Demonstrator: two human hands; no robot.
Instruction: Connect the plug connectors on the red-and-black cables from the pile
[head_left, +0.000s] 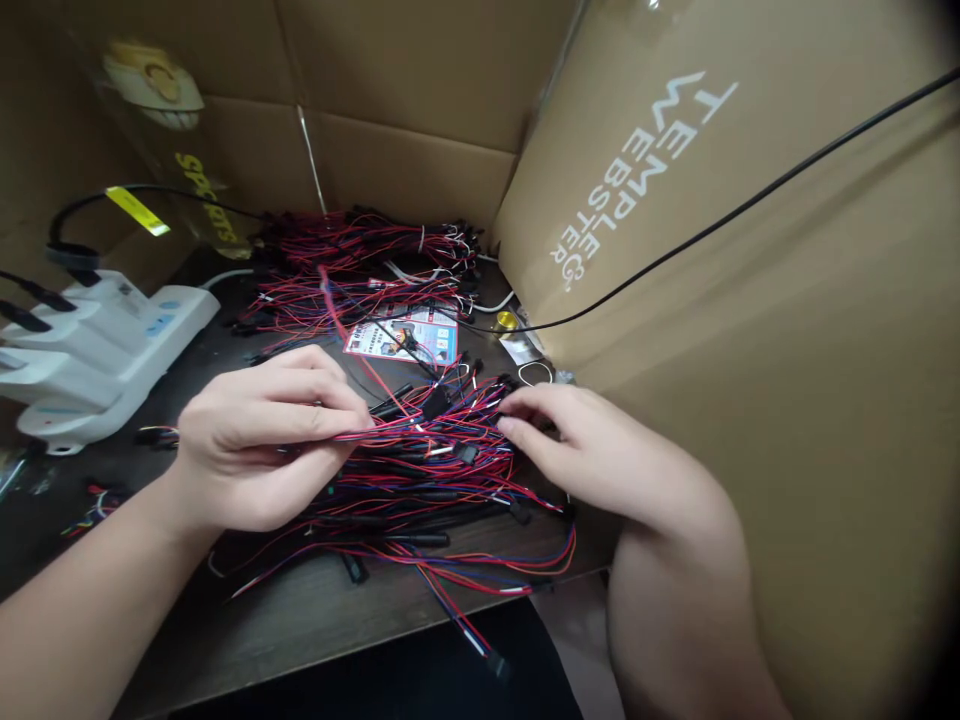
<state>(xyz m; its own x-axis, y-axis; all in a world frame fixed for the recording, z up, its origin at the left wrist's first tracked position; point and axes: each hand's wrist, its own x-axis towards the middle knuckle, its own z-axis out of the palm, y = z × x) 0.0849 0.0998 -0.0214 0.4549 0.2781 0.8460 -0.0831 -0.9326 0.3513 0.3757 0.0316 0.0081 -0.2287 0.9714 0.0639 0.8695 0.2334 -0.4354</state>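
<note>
My left hand (262, 440) is closed in a pinch, with thin red and blue wires of a wire harness (397, 428) coming out from its fingertips toward the right. My right hand (592, 445) has its thumb and fingertips drawn together at the dark end of the wires; a small black connector seems to be between them, partly hidden. Below both hands lies a pile of similar wire harnesses (442, 490), red, blue and black, with black connectors. One harness end (469, 637) hangs over the table's front edge.
Tied bundles of wires (360, 240) lie at the back. A printed card (420, 338) is in front of them. On the left stands a white power strip (142, 360) with plugs. Cardboard walls (720, 330) enclose the back and right, and a black cable (712, 225) crosses the right one.
</note>
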